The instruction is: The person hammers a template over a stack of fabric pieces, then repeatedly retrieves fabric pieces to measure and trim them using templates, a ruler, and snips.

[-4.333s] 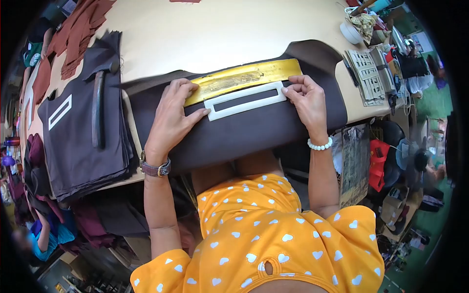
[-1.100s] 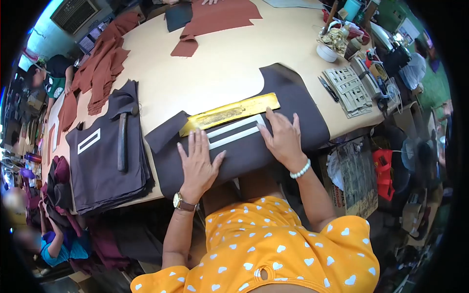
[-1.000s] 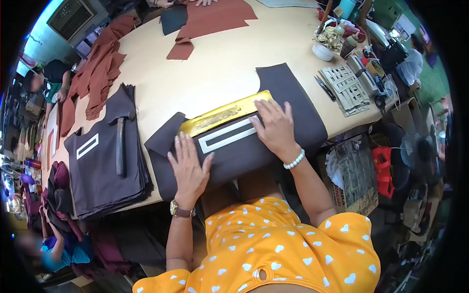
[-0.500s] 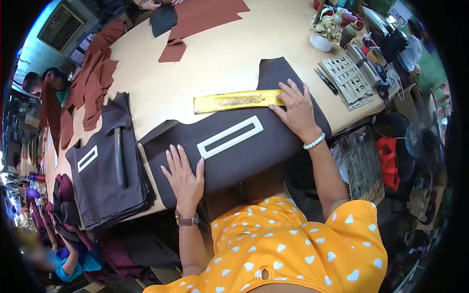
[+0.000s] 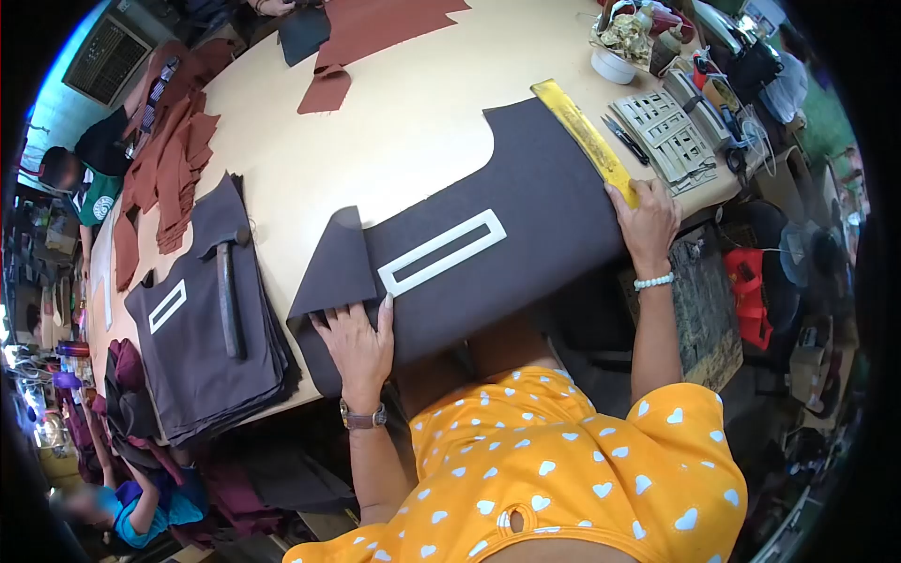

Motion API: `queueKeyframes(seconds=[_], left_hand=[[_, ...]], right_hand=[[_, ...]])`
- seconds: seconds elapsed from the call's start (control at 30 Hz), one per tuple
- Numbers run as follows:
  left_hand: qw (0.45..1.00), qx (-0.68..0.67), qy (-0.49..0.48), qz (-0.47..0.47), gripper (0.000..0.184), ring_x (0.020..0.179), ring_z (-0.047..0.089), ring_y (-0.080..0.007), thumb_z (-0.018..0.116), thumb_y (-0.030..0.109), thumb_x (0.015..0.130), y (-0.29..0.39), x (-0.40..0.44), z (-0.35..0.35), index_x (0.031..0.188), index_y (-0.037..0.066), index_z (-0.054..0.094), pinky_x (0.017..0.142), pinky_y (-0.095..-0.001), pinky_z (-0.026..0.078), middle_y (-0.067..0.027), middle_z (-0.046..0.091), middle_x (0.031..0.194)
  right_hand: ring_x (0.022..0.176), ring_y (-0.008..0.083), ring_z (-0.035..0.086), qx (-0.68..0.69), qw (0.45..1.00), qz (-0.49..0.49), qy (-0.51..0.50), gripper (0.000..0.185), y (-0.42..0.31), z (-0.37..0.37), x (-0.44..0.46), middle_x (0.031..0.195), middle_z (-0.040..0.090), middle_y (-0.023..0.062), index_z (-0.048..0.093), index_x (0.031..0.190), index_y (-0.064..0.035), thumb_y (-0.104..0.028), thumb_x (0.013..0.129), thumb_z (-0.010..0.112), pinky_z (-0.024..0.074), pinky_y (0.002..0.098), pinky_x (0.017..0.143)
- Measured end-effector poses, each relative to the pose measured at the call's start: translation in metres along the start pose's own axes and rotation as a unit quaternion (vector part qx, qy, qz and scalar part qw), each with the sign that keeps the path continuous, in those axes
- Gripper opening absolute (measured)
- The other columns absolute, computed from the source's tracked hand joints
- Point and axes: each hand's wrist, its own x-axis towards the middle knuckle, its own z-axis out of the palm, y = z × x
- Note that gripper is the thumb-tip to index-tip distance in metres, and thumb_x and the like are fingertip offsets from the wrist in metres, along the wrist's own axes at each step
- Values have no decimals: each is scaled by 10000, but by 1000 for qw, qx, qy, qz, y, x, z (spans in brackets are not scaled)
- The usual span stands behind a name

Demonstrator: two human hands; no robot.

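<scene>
A dark leather-like panel (image 5: 450, 310) lies at the table's near edge, its left corner folded over into a flap (image 5: 336, 267). My left hand (image 5: 358, 342) rests flat on the panel, fingers apart, with the fingertips hidden under the flap. Its thumb reaches the lower left corner of a white rectangular frame (image 5: 413, 275) with a long slot, which lies on the panel. At the panel's right side, my right hand (image 5: 648, 220) is closed on the near end of a worn yellow flat strip (image 5: 587, 136). The strip slants along the panel's right edge.
Left of the panel, a hammer (image 5: 228, 291) lies on a stack of dark pieces (image 5: 188, 366) with another white frame (image 5: 169, 306). Rust-red pieces (image 5: 385, 33) lie farther back. Scissors (image 5: 627, 141), slotted templates (image 5: 666, 136) and a white bowl (image 5: 615, 66) sit right. Other people are at left.
My right hand has moved right and swung the yellow strip from lying across the panel's top to its right edge. The panel's left corner is now folded over my left fingertips.
</scene>
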Motion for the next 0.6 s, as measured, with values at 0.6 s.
queueKeyframes(seconds=[0.6], left_hand=[[954, -238, 172, -59, 324, 1005, 552, -393, 525, 12, 817, -15, 3, 6, 1133, 13, 595, 888, -427, 432, -230, 586, 1090]], right_hand=[[717, 345, 603, 303, 952, 35, -2, 164, -52, 36, 21, 811, 627, 176, 569, 902, 11, -122, 822, 623, 458, 377, 657]])
